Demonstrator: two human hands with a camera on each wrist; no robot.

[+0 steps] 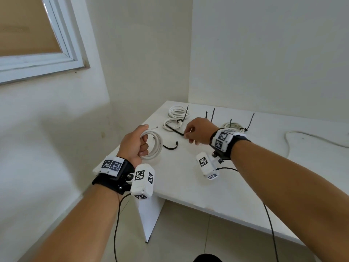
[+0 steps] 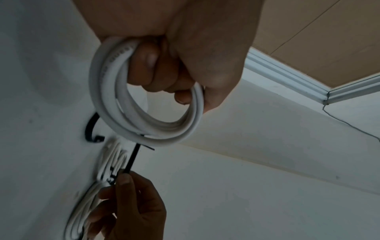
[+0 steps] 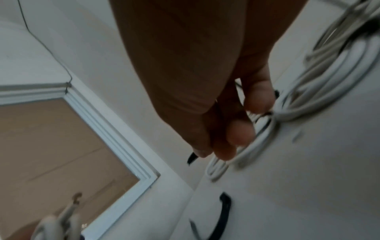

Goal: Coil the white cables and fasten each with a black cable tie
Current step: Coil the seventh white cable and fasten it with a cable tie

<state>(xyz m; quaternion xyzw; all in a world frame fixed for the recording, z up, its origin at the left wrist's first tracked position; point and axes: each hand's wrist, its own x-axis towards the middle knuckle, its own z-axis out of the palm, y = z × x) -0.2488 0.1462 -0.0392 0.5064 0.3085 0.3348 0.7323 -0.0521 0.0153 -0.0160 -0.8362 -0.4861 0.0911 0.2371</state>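
— So, what has the left hand (image 1: 133,143) got?
— A coiled white cable (image 1: 153,144), fingers curled through the loops and gripping them, held just above the white table's (image 1: 236,186) near-left corner.
— And the right hand (image 1: 200,130)?
— Thumb and fingertips pinch one end of a straight black cable tie (image 1: 174,130), which slants across toward a figure-eight bundle (image 1: 172,124) already fastened with a tie.
— Other ties?
— A curved loose tie (image 1: 171,146) lies on the table between the hands.
— More cable?
— A tied coil (image 1: 178,111) behind the figure-eight, another tied coil (image 1: 234,126) beyond the right wrist, and an uncoiled white cable (image 1: 306,138) trailing at the far right.
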